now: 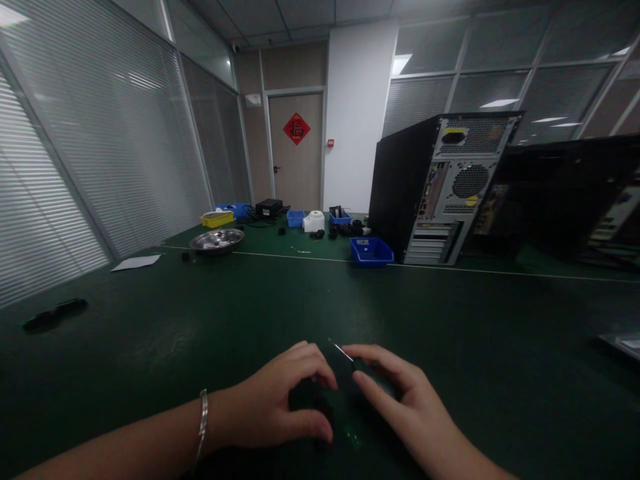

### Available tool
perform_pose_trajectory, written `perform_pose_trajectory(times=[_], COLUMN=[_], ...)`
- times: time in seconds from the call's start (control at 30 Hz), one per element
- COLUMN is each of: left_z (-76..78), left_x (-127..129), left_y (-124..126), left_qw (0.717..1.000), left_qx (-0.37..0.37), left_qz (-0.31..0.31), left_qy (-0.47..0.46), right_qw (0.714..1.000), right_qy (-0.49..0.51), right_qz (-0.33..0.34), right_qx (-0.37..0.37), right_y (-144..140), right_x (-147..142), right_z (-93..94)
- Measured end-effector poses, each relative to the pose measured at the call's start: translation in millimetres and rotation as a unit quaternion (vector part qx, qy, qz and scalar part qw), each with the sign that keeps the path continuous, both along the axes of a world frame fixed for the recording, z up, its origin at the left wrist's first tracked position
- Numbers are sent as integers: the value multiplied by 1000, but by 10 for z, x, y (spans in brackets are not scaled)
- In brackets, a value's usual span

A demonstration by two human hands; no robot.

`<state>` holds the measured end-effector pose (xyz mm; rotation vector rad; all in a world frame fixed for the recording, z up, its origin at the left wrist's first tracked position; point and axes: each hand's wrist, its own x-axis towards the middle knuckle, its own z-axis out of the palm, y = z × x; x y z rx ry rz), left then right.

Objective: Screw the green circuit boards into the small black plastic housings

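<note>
My right hand (400,393) is at the lower middle, thumb and forefinger around a slim screwdriver (342,351). Its thin, shiny shaft points up and to the left, and its dark handle end is mostly lost between the fingers. To the left, my left hand (285,393) hovers low over the dark green table (225,320), its fingers curved and its thumb apart from them. I see nothing held in it. Between and below the hands, a small glinting green thing (353,437) shows on the table, too dim to name.
A blue bin (371,253) stands beside a black computer tower (405,187) at the right. A round metal dish (217,241), white paper (137,263) and a dark object (55,315) lie to the left. Small baskets (296,219) and black parts line the back.
</note>
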<state>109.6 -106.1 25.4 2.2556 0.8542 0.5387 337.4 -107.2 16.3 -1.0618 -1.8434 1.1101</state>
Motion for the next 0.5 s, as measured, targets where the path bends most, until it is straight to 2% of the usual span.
perform_pose_trajectory(times=[0.17, 0.27, 0.5], left_z=[-21, -10, -52], left_x=[8, 9, -56], left_y=[-16, -24, 61], left_qw=[997, 997, 994], left_qx=[47, 42, -67], left_qz=[-19, -6, 55], left_qy=[63, 68, -67], right_qw=[995, 984, 968], right_qy=[-73, -151, -161], right_qz=[62, 99, 194], right_qx=[13, 4, 8], right_y=[-23, -40, -17], right_x=[-6, 33, 125], right_z=[76, 129, 227])
